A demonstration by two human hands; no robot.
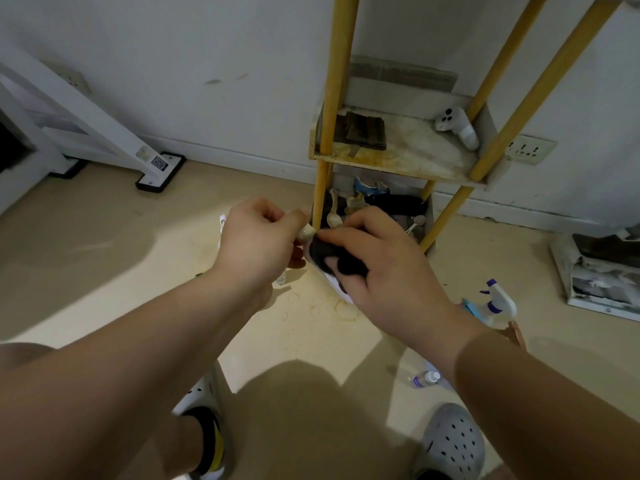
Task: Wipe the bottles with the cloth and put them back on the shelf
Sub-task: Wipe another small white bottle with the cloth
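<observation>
Hands are meeting just before the shelf point(398, 157), left hand point(256, 240) pinching a bottle point(307, 233) by its cap, right hand point(384, 261) gripping the dark cloth point(332, 258) against it.

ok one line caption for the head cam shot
Left hand holds a small bottle while right hand wipes it with a dark cloth before the shelf.
</observation>
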